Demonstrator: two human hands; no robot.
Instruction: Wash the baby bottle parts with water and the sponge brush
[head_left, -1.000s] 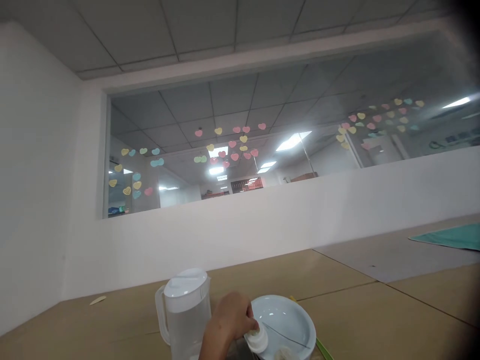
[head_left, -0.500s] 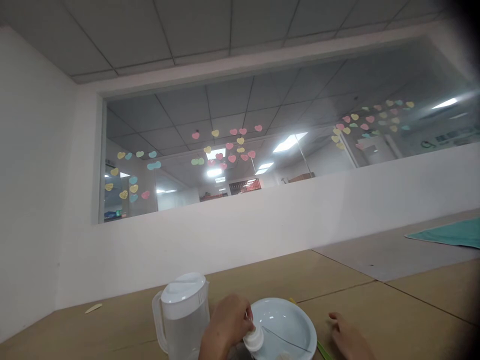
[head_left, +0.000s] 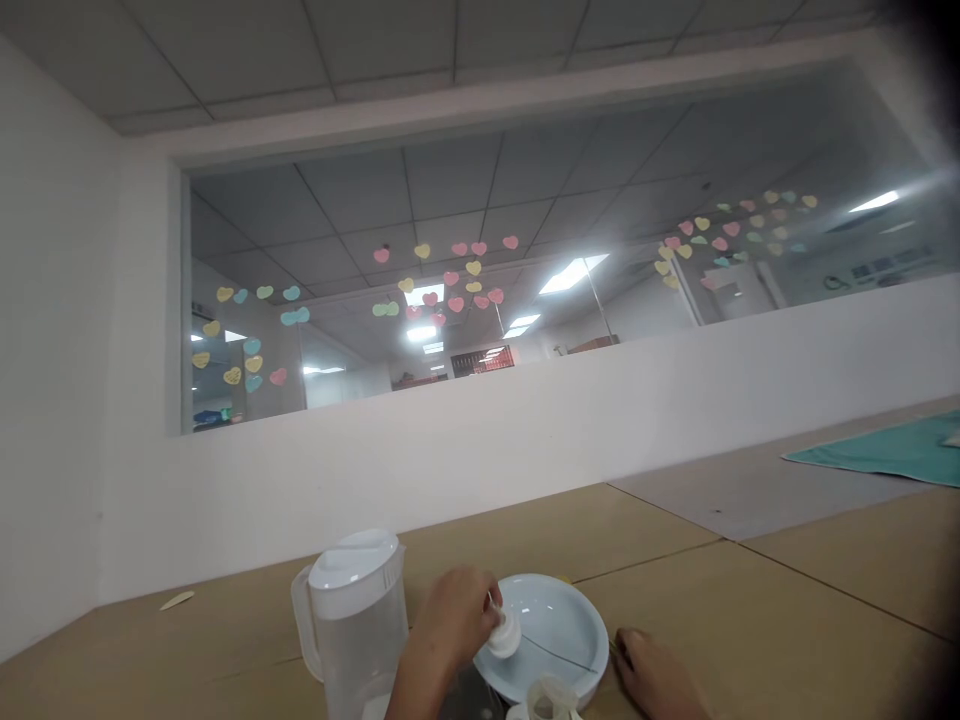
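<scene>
My left hand (head_left: 459,615) is closed on a small white round object (head_left: 504,636), holding it over the left rim of a pale blue plate (head_left: 555,620). A thin dark line or stick (head_left: 559,654) lies across the plate. My right hand (head_left: 651,668) rests on the table just right of the plate, fingers curled; what they hold, if anything, is hidden. Left of my left hand stands a clear pitcher (head_left: 360,640) with a white lid. At the bottom edge, a small clear cup (head_left: 551,698) is partly visible in front of the plate.
A flat pale piece (head_left: 177,600) lies at the table's far left. On the right, a teal cloth (head_left: 885,452) covers part of a grey surface. A white wall (head_left: 480,440) with a long window rises behind the table (head_left: 735,610).
The view has shifted slightly, and more of the clear cup shows. My right hand has moved closer to the plate, its fingers now curled. My left hand still holds the white object.
</scene>
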